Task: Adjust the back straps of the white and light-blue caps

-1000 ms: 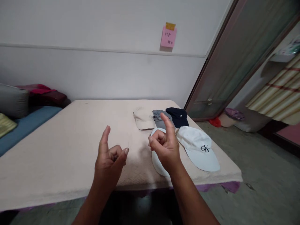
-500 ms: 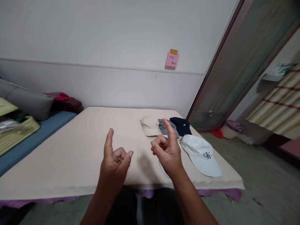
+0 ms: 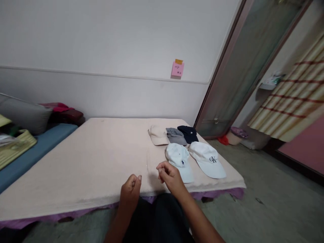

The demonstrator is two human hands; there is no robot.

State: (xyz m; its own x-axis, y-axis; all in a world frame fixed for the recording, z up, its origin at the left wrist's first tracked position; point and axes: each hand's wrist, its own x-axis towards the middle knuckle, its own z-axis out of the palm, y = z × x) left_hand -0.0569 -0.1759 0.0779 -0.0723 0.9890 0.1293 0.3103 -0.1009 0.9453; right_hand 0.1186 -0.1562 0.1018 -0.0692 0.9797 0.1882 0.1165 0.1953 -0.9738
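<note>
My left hand (image 3: 130, 189) is curled into a loose fist above the front edge of the bed, holding nothing. Level with it, my right hand (image 3: 170, 175) is also closed, with no object showing in it. Just beyond the right hand lies a pale cap with a small dark emblem (image 3: 178, 157), its brim partly behind that hand. To its right rests a white cap with black letters (image 3: 206, 158). Behind them sit a beige cap (image 3: 158, 135), a grey cap (image 3: 176, 136) and a navy cap (image 3: 188, 134).
The bed (image 3: 106, 155) has a cream cover and stands against a white wall with a pink note (image 3: 177, 69). At the left are a grey cushion (image 3: 27, 113) and a blue mat (image 3: 57, 132). A bin (image 3: 234, 136) stands on the floor at right.
Both hands have moved down toward me, and their raised index fingers have folded in. The pale cap with the emblem now shows more fully. The view has shifted slightly right.
</note>
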